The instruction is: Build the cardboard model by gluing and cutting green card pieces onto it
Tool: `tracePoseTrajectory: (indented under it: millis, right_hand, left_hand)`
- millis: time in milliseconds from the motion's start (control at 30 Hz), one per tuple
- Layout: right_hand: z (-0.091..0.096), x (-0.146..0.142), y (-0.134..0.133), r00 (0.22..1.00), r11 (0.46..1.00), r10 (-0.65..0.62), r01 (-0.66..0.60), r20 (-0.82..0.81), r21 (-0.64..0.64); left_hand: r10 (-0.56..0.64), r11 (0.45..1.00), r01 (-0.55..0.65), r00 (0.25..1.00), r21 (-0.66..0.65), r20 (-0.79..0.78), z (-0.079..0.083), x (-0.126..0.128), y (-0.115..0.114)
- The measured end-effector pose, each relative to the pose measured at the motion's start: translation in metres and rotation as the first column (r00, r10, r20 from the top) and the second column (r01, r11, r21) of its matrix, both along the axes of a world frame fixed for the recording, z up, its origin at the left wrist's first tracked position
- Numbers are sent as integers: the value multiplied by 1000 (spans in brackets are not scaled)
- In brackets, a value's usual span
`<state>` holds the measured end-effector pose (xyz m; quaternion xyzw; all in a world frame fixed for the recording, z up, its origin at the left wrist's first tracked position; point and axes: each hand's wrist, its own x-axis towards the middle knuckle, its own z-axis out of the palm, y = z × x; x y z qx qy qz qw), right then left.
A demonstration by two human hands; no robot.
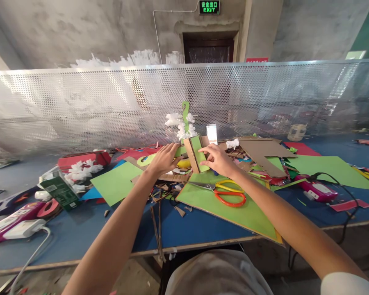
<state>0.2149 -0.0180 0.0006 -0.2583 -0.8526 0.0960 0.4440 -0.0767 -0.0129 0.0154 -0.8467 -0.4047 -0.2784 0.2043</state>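
A small cardboard box covered with green paper [197, 153] stands upright on the blue table [187, 231], with a green curled stem and white paper flowers [184, 123] rising from its top. My left hand [165, 159] rests against the box's left side, fingers together and curled toward it. My right hand [217, 159] presses its fingertips on the box's green front face from the right. Orange-and-yellow scissors [227, 193] lie on a green sheet [233, 207] just below my right wrist.
Green, red and brown paper and cardboard scraps litter the table. A pink glue gun [316, 190] with a black cord lies at right, another pink tool [12, 215] and white power strip [24, 228] at left. A perforated metal screen [80, 106] walls off the back.
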Motion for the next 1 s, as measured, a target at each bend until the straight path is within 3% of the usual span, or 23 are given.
tracePoseTrajectory:
  millis: [200, 300, 433, 500, 600, 733, 1000]
  right_hand:
    - [5, 3, -3, 1000, 998, -10, 8, 27, 55]
    - [14, 8, -6, 998, 983, -40, 29, 55, 179]
    - [23, 14, -9, 971, 891, -109, 0, 213, 454]
    - [23, 15, -11, 935, 848, -153, -42, 321, 528]
    - [20, 13, -12, 893, 820, -208, -63, 399, 568]
    - [16, 10, -12, 899, 796, -226, -51, 375, 603]
    - [19, 4, -19, 920, 851, -180, -31, 347, 524]
  left_hand:
    - [0, 1000, 1, 1000, -20, 21, -1, -3, 3]
    - [-10, 999, 13, 998, -34, 62, -5, -8, 7]
    - [-14, 998, 20, 994, -60, 104, -10, -13, 12]
    - [-16, 997, 25, 991, -74, 131, -11, -15, 14]
    - [-16, 995, 34, 983, -99, 186, -11, -15, 14]
    - [-11, 993, 37, 977, -115, 215, -10, -14, 13]
    - [13, 992, 17, 974, -128, 228, -6, -11, 9]
